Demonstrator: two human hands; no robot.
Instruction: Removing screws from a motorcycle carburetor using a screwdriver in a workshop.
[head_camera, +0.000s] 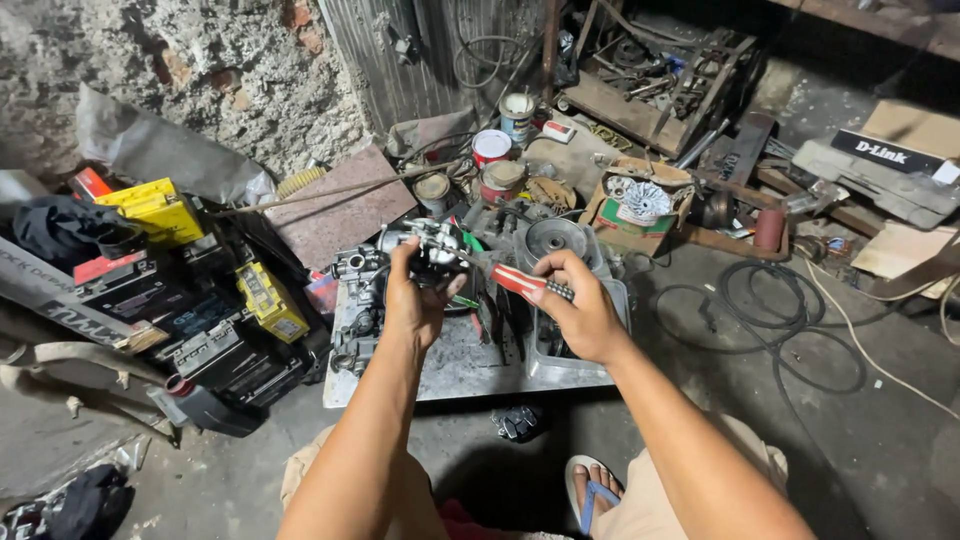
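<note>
From the head camera, the left hand (412, 300) is raised above a low metal tray (460, 372) on the floor; its fingers are wrapped tightly around a small grey-and-black metal engine part (432, 250), which sits at the top of the fist, just above the tray's far end. The right hand (580, 312) is closed around the red handle of a screwdriver (520, 282); the thumb and fingers pinch the handle, and the shaft points left towards the engine part, its tip touching or just beside it; which, I cannot tell. Both forearms reach in from the bottom of the frame, and a foot in a blue sandal (592, 492) shows below the right arm.

On the tray lie more dark metal parts, and a round silver drum-shaped part (553, 240) stands just behind the right hand. To the left, several black batteries (200, 330) are crowded together, with yellow boxes (158, 208) among them. Behind the tray stand small tins (492, 146); a cardboard box holding a white finned wheel (640, 203) sits to the right; black cable (790, 320) coils on the concrete floor further right; a rough plastered wall (180, 70) rises at the upper left.
</note>
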